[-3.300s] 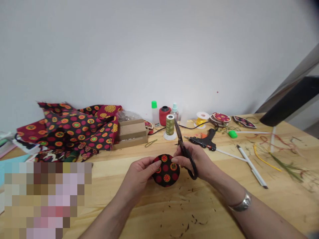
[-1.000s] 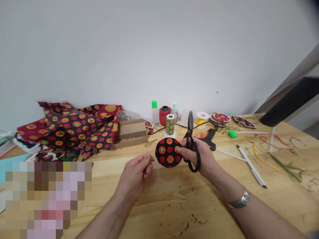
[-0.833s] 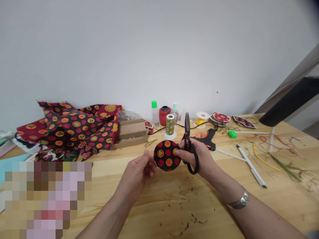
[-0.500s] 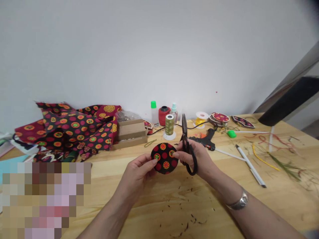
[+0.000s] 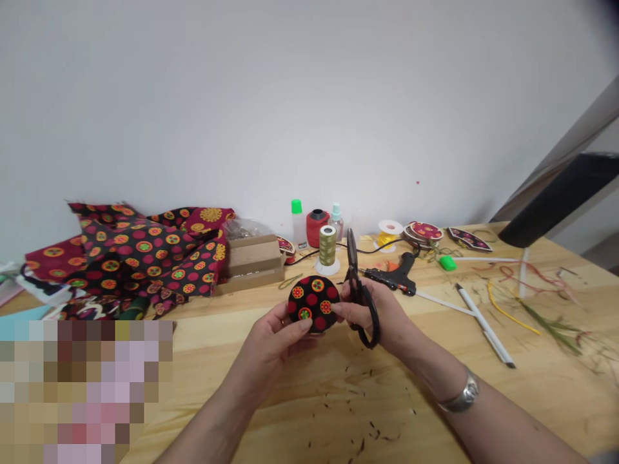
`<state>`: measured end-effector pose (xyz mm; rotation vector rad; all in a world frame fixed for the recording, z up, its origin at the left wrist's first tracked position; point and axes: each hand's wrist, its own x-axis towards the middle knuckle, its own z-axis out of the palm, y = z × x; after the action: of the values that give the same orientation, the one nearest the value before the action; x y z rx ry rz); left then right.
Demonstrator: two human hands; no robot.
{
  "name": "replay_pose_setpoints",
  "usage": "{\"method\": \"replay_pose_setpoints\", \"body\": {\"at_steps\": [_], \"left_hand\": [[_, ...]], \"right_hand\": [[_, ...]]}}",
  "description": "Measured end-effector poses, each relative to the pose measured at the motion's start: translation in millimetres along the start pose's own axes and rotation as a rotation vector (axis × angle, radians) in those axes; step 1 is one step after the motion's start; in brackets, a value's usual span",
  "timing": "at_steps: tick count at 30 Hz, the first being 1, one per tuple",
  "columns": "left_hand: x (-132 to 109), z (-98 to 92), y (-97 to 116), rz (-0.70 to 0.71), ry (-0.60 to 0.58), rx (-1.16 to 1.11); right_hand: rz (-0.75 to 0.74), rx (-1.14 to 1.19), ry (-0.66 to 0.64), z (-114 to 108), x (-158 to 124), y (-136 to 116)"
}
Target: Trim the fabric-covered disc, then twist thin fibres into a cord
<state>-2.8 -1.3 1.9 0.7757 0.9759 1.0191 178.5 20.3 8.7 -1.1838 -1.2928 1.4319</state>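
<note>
A round disc covered in black fabric with red and orange dots (image 5: 313, 301) is held up over the wooden table (image 5: 338, 399). My left hand (image 5: 275, 338) pinches its lower left edge with thumb and fingers. My right hand (image 5: 374, 316) pinches its right edge and also grips black scissors (image 5: 358, 290), whose blades are together and point up. A silver bracelet (image 5: 459, 396) sits on my right wrist.
Patterned fabric (image 5: 140, 254) is heaped at the back left beside a cardboard box (image 5: 251, 261). Thread spools (image 5: 327, 245), small bottles (image 5: 297, 222), a black glue gun (image 5: 396, 278), white sticks (image 5: 483, 322), more covered discs (image 5: 425, 231) and thread scraps lie behind and right. A blurred patch covers the lower left.
My left hand let go of the disc, then took its lower left edge again. The disc and both hands have drifted slightly left and down.
</note>
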Motion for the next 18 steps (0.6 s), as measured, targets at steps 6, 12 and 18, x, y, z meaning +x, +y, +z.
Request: {"method": "replay_pose_setpoints", "body": {"at_steps": [6, 12, 18], "left_hand": [[3, -5.8, 1, 0.009, 0.008, -0.036], [4, -9.1, -1, 0.028, 0.086, -0.048], [4, -5.6, -2, 0.069, 0.069, -0.07]], "right_hand": [[-0.015, -0.103, -0.163, -7, -4, -8], [0.005, -0.063, -0.103, -6, -2, -6], [-0.022, -0.056, 0.008, -1, 3, 5]]}}
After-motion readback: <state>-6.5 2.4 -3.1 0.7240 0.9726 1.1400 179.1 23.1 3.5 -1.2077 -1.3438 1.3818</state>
